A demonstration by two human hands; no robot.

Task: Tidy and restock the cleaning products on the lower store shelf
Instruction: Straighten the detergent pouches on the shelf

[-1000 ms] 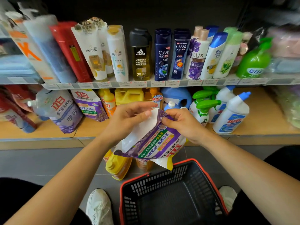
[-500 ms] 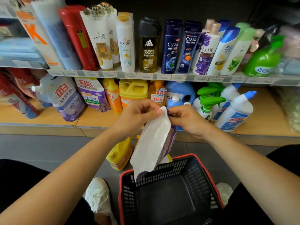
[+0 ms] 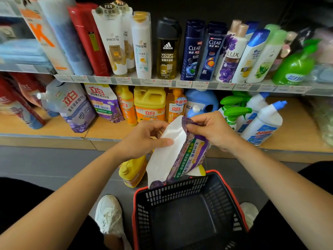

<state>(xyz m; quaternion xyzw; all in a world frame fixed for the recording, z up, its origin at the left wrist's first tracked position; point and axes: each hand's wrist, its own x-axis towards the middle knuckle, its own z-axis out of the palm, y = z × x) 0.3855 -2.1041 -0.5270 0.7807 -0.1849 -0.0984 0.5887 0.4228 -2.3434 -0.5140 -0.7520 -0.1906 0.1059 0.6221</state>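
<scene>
The purple refill pouch [image 3: 177, 152] is held clear of all surfaces, in front of the front edge of the lower shelf [image 3: 108, 129] near its middle and above the far rim of the basket [image 3: 212, 171]. Its long axis stands steeply, leaning slightly: the upper end points up toward the shelf, and the lower end points down and a little left, hanging just over the basket's far left corner. The plain white back faces left; the printed purple face is turned right and partly downward. The left hand [image 3: 144, 138] grips the pouch near its upper end, thumb laid flat across the white back and the other fingers curled in behind the top edge. The right hand [image 3: 210, 129] pinches the upper purple corner, fingers bent tightly over it. A yellow bottle [image 3: 132, 173] stands tilted on the floor [image 3: 54, 159] just left of the pouch's lower end, between the shelf's front edge and the basket. A matching purple pouch [image 3: 104, 103] stands upright on the lower shelf, left of centre, beside orange and yellow detergent bottles.
</scene>
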